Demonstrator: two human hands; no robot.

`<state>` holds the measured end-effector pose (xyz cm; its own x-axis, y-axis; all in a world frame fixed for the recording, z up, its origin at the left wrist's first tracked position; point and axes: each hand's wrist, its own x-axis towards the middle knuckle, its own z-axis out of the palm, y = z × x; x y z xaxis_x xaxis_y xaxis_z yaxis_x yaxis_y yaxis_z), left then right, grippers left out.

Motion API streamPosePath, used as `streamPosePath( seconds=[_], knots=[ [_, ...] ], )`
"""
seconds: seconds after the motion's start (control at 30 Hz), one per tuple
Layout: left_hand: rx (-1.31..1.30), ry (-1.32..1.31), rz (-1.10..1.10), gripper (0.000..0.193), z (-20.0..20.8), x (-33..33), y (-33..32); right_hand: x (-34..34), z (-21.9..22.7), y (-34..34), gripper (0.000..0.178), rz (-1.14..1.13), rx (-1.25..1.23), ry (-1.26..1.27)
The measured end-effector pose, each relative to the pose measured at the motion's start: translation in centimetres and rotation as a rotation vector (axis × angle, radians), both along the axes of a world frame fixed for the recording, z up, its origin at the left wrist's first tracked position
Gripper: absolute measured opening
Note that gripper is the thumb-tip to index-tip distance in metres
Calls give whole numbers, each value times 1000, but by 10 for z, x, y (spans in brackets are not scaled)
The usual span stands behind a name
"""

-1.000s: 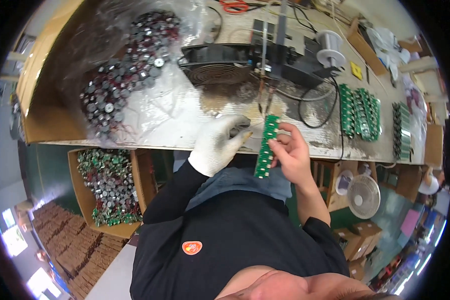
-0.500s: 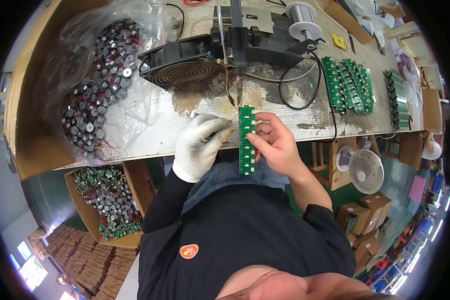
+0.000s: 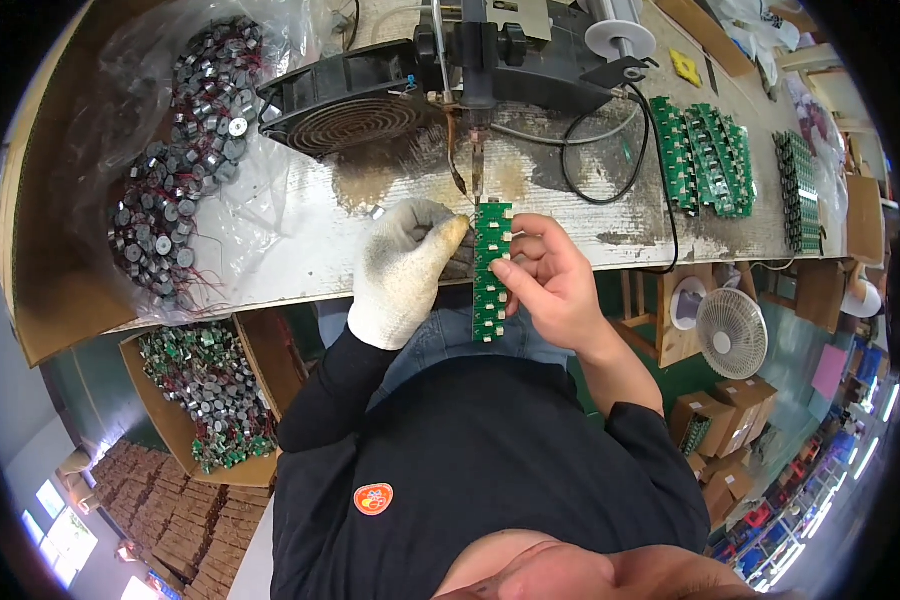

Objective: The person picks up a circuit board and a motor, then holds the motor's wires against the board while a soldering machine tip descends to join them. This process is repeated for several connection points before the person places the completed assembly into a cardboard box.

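My right hand (image 3: 553,280), bare, pinches a long green circuit board strip (image 3: 491,290) upright in the picture between thumb and fingers. Small pale connectors line the strip. Its far end lies just under the tip of a soldering iron (image 3: 478,165), beside a thin curved solder feed tube (image 3: 454,160). On the left, my left hand (image 3: 405,265) wears a white glove with stained fingertips. Its thumb and finger are pressed together at the strip's upper left edge; what they hold is too small to make out. A small silver piece (image 3: 378,212) shows beside the glove.
Round silver components with red wires (image 3: 175,190) lie in plastic at the left. Below stands a cardboard box (image 3: 255,468) of wired boards. A black fan (image 3: 355,110) flanks the iron. More board strips (image 3: 705,160), a solder spool (image 3: 620,40) and a black cable (image 3: 667,200) are to the right.
My gloved left hand has turned, its thumb now higher and nearer the strip's far end. The right hand still holds the strip. The whole view has shifted slightly.
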<state>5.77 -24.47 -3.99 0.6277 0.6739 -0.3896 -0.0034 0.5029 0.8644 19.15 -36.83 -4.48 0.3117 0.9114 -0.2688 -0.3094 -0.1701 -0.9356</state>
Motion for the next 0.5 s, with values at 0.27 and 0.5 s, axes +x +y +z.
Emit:
streamPosePath(
  seconds=[0.27, 0.5],
  knots=[
    [75, 100, -6, 17, -4, 1, 2, 0, 2, 1, 35, -5, -2, 16],
    [27, 39, 22, 18, 1, 4, 1, 0, 3, 1, 35, -15, 12, 5]
  ],
)
